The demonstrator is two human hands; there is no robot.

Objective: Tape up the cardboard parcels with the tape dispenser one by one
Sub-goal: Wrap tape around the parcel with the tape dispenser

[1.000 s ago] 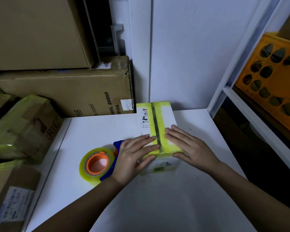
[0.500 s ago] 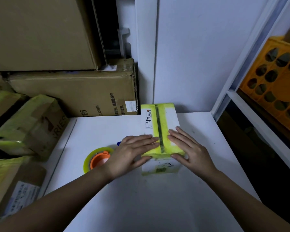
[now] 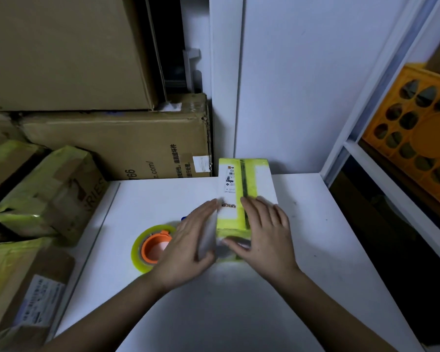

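Head view: parcel (image 3: pixel 247 196) already taped; both hands' flat fingers (image 3: pixel 262 207) smoothing it; dispenser (image 3: pixel 153 246) idle on tabletop (image 3: pixel 315 250).

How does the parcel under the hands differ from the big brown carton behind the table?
The small parcel is white with yellow tape along its top; the brown carton is plain cardboard with printed text. The parcel lies on the white table with both hands on it; the far larger carton sits untouched under another box. Both carry a white label.
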